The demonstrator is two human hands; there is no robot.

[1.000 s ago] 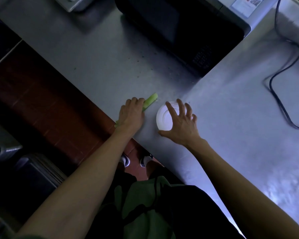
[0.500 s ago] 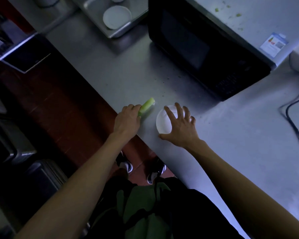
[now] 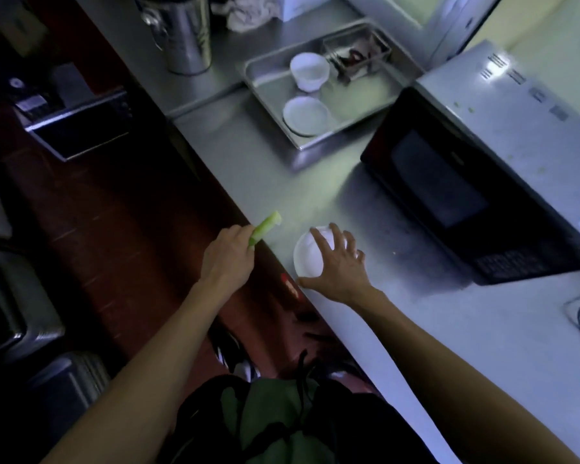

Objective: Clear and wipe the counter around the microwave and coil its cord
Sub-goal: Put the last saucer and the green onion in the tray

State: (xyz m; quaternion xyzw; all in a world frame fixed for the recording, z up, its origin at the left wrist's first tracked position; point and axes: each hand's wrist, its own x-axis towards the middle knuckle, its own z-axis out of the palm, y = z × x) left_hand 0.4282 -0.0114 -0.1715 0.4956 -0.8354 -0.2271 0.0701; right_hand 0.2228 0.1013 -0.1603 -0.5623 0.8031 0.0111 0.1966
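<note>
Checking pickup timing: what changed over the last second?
The left hand lifted the green stalk off the counter edge, now held over the floor. The right hand kept its grip on the white bowl, near the microwave.

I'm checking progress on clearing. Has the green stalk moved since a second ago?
Yes. The left hand has lifted the green stalk from the counter edge, now out over the floor.

We count three white bowls (image 3: 310,254) (image 3: 308,71) (image 3: 304,114), one celery stick (image 3: 265,227), one microwave (image 3: 482,182), one metal tray (image 3: 272,95), one steel canister (image 3: 185,31), two hands (image 3: 228,259) (image 3: 340,267)
</note>
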